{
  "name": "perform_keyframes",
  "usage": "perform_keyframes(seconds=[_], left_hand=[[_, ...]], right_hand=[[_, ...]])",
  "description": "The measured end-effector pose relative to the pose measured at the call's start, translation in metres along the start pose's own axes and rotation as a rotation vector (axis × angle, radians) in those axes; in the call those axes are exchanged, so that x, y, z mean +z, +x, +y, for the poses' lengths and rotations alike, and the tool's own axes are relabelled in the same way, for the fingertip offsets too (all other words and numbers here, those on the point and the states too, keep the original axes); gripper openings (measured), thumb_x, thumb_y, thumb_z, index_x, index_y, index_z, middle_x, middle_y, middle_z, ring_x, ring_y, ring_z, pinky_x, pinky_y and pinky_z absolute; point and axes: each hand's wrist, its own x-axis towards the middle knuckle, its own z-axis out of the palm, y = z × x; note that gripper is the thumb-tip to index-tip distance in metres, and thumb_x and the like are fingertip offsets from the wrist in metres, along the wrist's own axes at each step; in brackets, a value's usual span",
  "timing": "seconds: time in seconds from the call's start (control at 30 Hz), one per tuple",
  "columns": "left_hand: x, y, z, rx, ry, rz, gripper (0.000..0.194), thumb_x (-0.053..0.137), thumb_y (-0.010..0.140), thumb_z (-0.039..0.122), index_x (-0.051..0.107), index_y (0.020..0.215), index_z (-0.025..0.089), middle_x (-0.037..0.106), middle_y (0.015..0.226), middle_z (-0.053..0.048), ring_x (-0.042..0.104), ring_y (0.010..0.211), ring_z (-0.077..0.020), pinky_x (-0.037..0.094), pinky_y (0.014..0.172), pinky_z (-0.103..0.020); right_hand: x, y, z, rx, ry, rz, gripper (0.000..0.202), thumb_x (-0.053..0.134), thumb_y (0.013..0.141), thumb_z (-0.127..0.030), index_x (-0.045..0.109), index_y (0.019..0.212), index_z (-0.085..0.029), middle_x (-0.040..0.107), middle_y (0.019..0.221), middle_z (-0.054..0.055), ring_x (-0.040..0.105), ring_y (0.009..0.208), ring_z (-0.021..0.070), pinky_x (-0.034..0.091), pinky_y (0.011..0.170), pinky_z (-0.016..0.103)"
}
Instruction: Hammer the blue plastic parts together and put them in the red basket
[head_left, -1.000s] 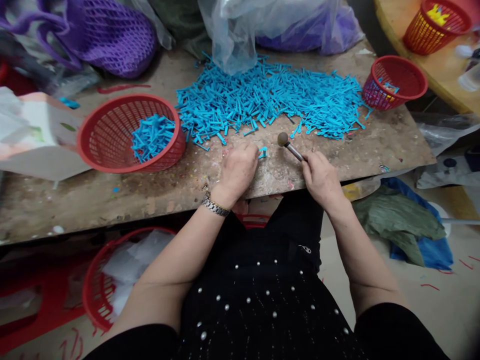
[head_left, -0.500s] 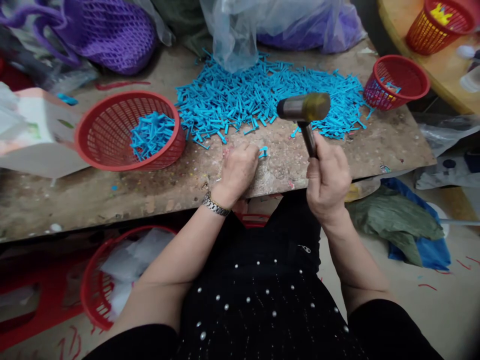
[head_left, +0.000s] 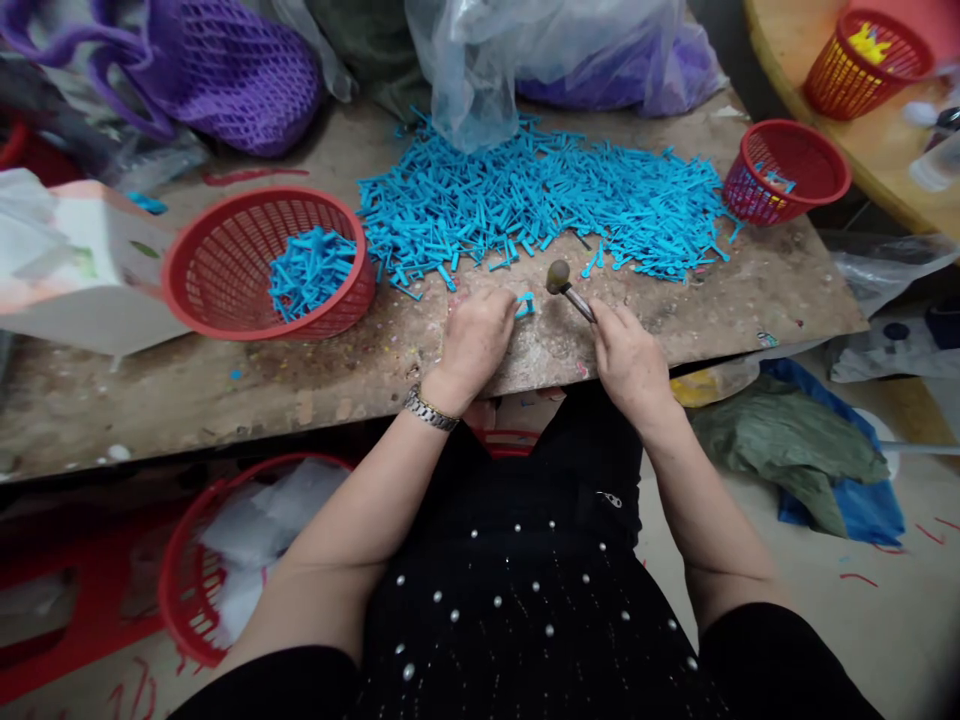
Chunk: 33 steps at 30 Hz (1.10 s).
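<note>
At the front of the worktable, my left hand [head_left: 478, 338] is closed on a small blue plastic piece [head_left: 525, 305], which sticks out to the right of its fingertips. My right hand [head_left: 632, 362] grips the handle of a small hammer [head_left: 559, 277]. The hammer's head is just right of the blue piece and apart from it. Behind both hands spreads a large pile of blue pieces [head_left: 487, 200]. To the left, a red basket [head_left: 214, 265] holds more blue pieces.
A smaller red basket [head_left: 810, 160] stands at the table's right end. Clear and purple bags [head_left: 630, 70] lie behind the pile, a purple net bag [head_left: 240, 80] at back left. A white box [head_left: 112, 270] sits at the left. Below is another red basket [head_left: 176, 590].
My right hand has moved down and to the left with the hammer, whose head is now lower and nearer the blue piece. My left hand has hardly moved.
</note>
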Motion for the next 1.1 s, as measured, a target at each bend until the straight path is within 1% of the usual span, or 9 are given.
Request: perform_keyframes(seconds=[0.2,0.4,0.53,0.63,0.73,0.8,0.87,0.93,1.1], left_hand=[[-0.041,0.0,-0.013,-0.048,-0.039,0.165,0.018,0.053,0.099,0.028,0.068,0.09,0.023,0.072,0.091,-0.007,0.064,0.091,-0.0221,0.049,0.083,-0.036],[-0.092,0.003,-0.051,-0.245,0.112,0.356,0.022,0.054,0.096,0.034,0.065,0.08,0.023,0.07,0.09,-0.007,0.06,0.094,-0.0251,0.047,0.09,-0.045],[-0.111,0.0,-0.082,-0.425,0.175,0.392,0.025,0.053,0.094,0.041,0.067,0.082,0.025,0.074,0.097,-0.008,0.059,0.102,-0.0305,0.043,0.1,-0.054],[-0.116,-0.002,-0.099,-0.519,0.251,0.398,0.022,0.054,0.093,0.04,0.071,0.096,0.026,0.073,0.116,-0.008,0.056,0.116,-0.0332,0.039,0.106,-0.055],[-0.112,0.001,-0.1,-0.507,0.348,0.502,0.027,0.063,0.086,0.029,0.07,0.111,0.02,0.066,0.127,-0.013,0.053,0.124,-0.0325,0.039,0.108,-0.052],[-0.102,0.006,-0.087,-0.364,0.328,0.505,0.021,0.061,0.09,0.026,0.069,0.108,0.019,0.068,0.118,-0.011,0.056,0.119,-0.0298,0.042,0.104,-0.05],[-0.085,0.013,-0.068,-0.199,0.241,0.388,0.015,0.057,0.093,0.026,0.069,0.101,0.02,0.069,0.103,-0.008,0.059,0.107,-0.027,0.045,0.098,-0.045],[-0.062,0.019,-0.048,-0.097,0.111,0.215,0.013,0.057,0.095,0.026,0.068,0.102,0.021,0.068,0.101,-0.007,0.061,0.104,-0.0247,0.047,0.094,-0.04],[-0.015,0.039,-0.016,-0.063,0.027,0.032,0.019,0.05,0.096,0.019,0.068,0.103,0.02,0.067,0.104,-0.011,0.062,0.113,-0.0286,0.048,0.097,-0.04]], right_hand=[[0.002,0.002,0.006,-0.011,-0.115,-0.082,0.034,0.047,0.104,-0.023,0.065,0.133,-0.022,0.067,0.109,0.012,0.06,0.094,0.0253,0.047,0.076,0.035],[0.009,0.002,0.018,-0.109,-0.128,-0.043,0.031,0.047,0.102,-0.023,0.069,0.124,-0.021,0.068,0.101,0.011,0.055,0.094,0.0261,0.045,0.079,0.037],[0.011,0.001,0.02,-0.112,-0.145,-0.018,0.032,0.046,0.103,-0.024,0.07,0.124,-0.02,0.068,0.098,0.011,0.055,0.092,0.0264,0.044,0.077,0.037],[0.011,-0.001,0.02,-0.114,-0.156,-0.01,0.032,0.046,0.103,-0.025,0.07,0.125,-0.019,0.069,0.1,0.011,0.056,0.092,0.0263,0.044,0.078,0.036],[0.012,-0.003,0.02,-0.12,-0.156,0.0,0.032,0.046,0.104,-0.026,0.07,0.124,-0.02,0.069,0.1,0.011,0.056,0.093,0.0259,0.044,0.079,0.036],[0.012,-0.004,0.02,-0.122,-0.163,0.005,0.033,0.045,0.105,-0.027,0.07,0.124,-0.019,0.069,0.1,0.011,0.056,0.094,0.0263,0.044,0.08,0.036],[0.012,-0.004,0.02,-0.124,-0.167,0.006,0.033,0.045,0.105,-0.027,0.07,0.126,-0.019,0.069,0.1,0.01,0.056,0.094,0.0266,0.045,0.081,0.036],[0.012,-0.004,0.021,-0.125,-0.162,0.006,0.034,0.045,0.105,-0.027,0.07,0.127,-0.018,0.069,0.1,0.01,0.056,0.094,0.0265,0.045,0.081,0.036],[0.01,-0.005,0.022,-0.136,-0.112,0.002,0.033,0.046,0.105,-0.027,0.069,0.127,-0.018,0.069,0.103,0.011,0.056,0.095,0.0263,0.046,0.083,0.037]])
